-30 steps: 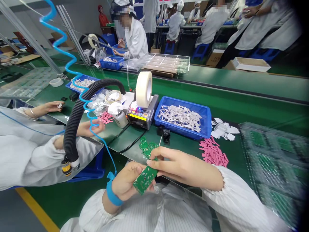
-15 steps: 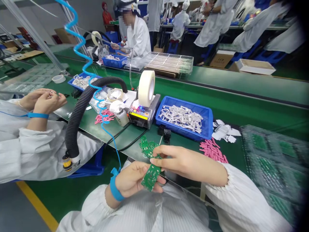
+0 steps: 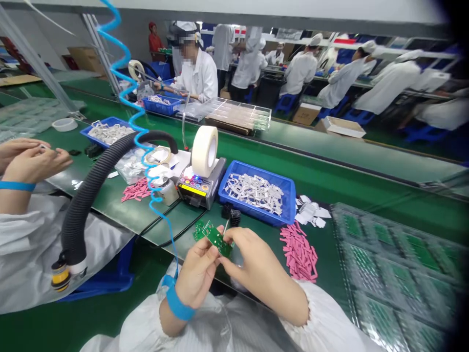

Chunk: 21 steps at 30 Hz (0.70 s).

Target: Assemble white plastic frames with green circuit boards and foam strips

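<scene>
A green circuit board [image 3: 217, 238] is held up between my two hands, tilted, above the near edge of the bench. My left hand [image 3: 200, 266] pinches its lower left side and wears a blue wrist strap [image 3: 179, 302]. On the board's right end, my right hand [image 3: 251, 254] has its fingers and thumb closed. Just behind lies another green board [image 3: 198, 230], partly covered by the held one. A black ribbed part [image 3: 235, 217] stands on the bench beyond my right fingers.
Behind are a tape dispenser [image 3: 200, 188] and a blue bin [image 3: 289, 203] of white frames. Pink strips [image 3: 298, 252], white scraps [image 3: 311, 211] and clear trays [image 3: 344, 274] of boards lie right. A black hose [image 3: 78, 210], coiled blue cord [image 3: 134, 120] and co-worker's hands [image 3: 32, 164] are left.
The board has been raised from near my lap to above the bench edge and turned. Both hands moved with it, the left now pinching rather than lying beneath. My view has shifted right and up.
</scene>
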Each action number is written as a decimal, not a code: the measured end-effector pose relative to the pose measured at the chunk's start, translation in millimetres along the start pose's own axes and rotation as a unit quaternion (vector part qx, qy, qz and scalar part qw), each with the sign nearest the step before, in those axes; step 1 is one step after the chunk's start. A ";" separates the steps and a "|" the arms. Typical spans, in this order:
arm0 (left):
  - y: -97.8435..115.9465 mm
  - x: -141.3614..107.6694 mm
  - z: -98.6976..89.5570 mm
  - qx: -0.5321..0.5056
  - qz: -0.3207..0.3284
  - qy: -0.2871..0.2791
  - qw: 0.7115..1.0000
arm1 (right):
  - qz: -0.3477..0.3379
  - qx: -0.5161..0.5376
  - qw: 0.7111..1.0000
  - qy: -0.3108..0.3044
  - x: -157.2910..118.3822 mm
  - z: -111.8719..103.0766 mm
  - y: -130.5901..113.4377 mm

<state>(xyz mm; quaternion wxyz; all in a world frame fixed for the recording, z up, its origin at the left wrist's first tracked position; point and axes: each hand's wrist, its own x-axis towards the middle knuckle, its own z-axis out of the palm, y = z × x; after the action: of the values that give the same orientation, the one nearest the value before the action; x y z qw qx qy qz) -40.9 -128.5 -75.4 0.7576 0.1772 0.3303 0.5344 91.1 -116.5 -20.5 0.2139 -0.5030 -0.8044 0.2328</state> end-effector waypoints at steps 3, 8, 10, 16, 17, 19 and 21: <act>-6.8 9.8 9.9 -0.002 0.000 -0.004 1.000 | 0.011 -0.005 1.000 0.016 -0.6 -5.4 6.2; -0.3 20.4 9.6 -0.035 -0.018 -0.006 0.999 | 0.019 -0.061 0.991 0.121 22.9 -60.8 74.1; 6.8 20.6 -2.3 -0.023 -0.005 0.046 0.999 | 0.061 -0.128 0.960 0.241 43.9 -96.7 132.4; 16.9 10.6 -49.9 0.075 0.098 0.236 0.964 | 0.051 -0.156 0.955 0.249 93.9 -148.3 290.2; 15.7 9.8 -54.6 0.123 0.119 0.241 0.955 | 0.035 -0.150 0.960 0.232 95.7 -146.9 302.9; 11.8 10.7 -59.6 0.252 0.154 0.213 0.931 | 0.011 -0.144 0.969 0.201 95.7 -142.4 318.1; 7.0 14.0 -60.3 0.375 0.173 0.156 0.897 | 0.002 -0.146 0.974 0.173 94.0 -140.7 323.3</act>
<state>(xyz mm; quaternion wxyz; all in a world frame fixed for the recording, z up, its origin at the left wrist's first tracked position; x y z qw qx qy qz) -84.4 -118.0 -118.8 0.4693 0.4164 0.5845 0.5146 364.1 116.0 -88.2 0.2738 -0.5630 -0.7794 0.0226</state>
